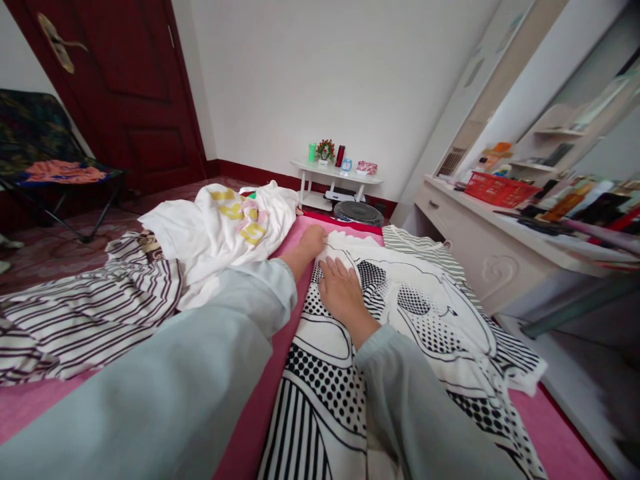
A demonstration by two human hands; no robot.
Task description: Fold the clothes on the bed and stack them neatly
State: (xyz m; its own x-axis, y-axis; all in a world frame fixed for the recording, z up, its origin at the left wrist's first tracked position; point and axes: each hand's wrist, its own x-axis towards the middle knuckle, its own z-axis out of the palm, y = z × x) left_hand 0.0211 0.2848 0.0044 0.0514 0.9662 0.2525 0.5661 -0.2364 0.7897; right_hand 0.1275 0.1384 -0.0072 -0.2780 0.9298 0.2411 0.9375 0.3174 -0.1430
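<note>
A white short-sleeved shirt [440, 320] printed with black dots, stripes and curved lines lies spread over a pink sheet [260, 400]. At its far left edge, my left hand [313, 241] is closed on the cloth. My right hand [343, 291] rests flat on the print just nearer to me, fingers stretched out and slightly apart. Beneath the shirt's far right side shows a finely striped garment [420, 245]. Left of my hands lie a heaped white shirt [225, 223] with a yellow and pink print and a crumpled striped garment [95, 313].
On the right stands a white dressing table [470, 233] with a red basket [500, 190] and several bottles. Against the far wall is a small white table [340, 175] holding a flower pot and cups. A folding chair [45, 133] with orange cloth stands by the dark red door [125, 87].
</note>
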